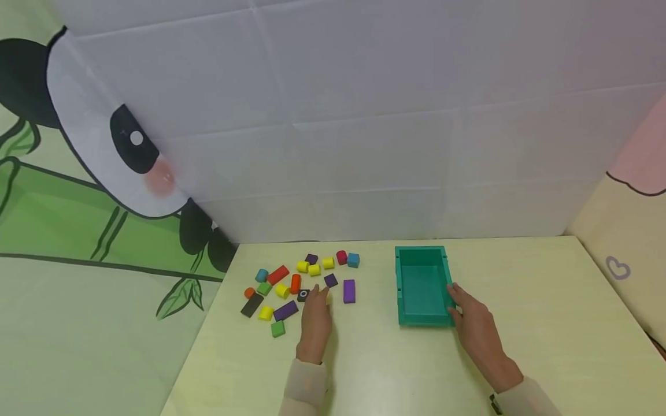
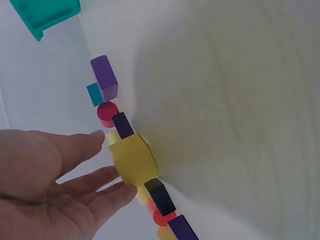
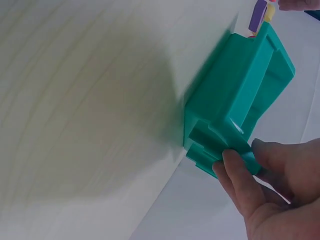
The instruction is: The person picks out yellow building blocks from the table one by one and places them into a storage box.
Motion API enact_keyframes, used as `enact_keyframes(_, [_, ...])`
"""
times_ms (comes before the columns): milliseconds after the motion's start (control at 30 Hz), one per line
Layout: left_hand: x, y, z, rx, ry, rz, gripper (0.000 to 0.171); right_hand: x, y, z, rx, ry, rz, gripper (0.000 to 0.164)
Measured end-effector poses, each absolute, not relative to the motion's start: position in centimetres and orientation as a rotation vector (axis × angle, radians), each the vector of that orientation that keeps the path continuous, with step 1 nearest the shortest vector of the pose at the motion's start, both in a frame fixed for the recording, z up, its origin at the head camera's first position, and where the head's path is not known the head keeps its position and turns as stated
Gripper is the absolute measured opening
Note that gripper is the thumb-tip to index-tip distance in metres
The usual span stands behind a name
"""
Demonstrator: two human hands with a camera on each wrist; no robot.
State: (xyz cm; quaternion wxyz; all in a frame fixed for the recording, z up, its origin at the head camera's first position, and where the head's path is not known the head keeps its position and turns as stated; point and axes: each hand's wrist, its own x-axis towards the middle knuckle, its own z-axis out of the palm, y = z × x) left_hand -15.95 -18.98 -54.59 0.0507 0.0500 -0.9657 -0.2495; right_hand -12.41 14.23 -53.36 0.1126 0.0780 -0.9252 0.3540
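My left hand point(image 1: 315, 318) reaches in at the right side of a spread of small coloured blocks. In the left wrist view its thumb and fingers point(image 2: 112, 202) are parted beside a yellow block point(image 2: 134, 159), fingertips right at its edge. A black block with a white ring point(image 1: 303, 296) and a dark purple block point(image 1: 330, 280) lie close to that hand. My right hand point(image 1: 473, 323) holds the right side wall of a teal plastic bin point(image 1: 424, 319), thumb at the rim and fingers against the outside. The bin stands upright on the table with a bare floor.
Left of the bin lie a purple block point(image 1: 349, 291), a blue cube point(image 1: 353, 260) and a red cylinder point(image 1: 341, 257). Several yellow, green, orange and dark blocks spread farther left. A white cloth wall point(image 1: 364, 173) rises behind the table point(image 1: 374, 370).
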Motion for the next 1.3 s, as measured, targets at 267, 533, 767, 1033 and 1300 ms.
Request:
enact_keyframes(267, [-15.58, -19.16, -54.85, 0.105, -2.884, -0.743, 0.032, -12.31, 14.20, -53.49, 0.210, -2.704, 1.011, 0.055])
enact_keyframes(533, [-15.43, -19.38, -54.88, 0.120, -2.810, -0.814, 0.034, -12.43, 13.81, -53.01, 0.191, -2.719, 1.009, 0.053])
enact_keyframes(767, [-15.45, -19.66, -55.02, 0.123, -2.817, -0.804, 0.033, -12.50, 13.61, -53.00, 0.180, -2.698, 1.005, 0.052])
enact_keyframes(1033, [-15.41, -19.76, -54.73, 0.130, -2.805, -0.832, 0.033, -12.52, 13.46, -52.91, 0.185, -2.676, 0.995, 0.051])
enact_keyframes(1300, [-15.35, -19.34, -54.77, 0.149, -2.806, -0.821, 0.033, -12.40, 13.52, -52.68, 0.157, -2.708, 1.016, 0.051])
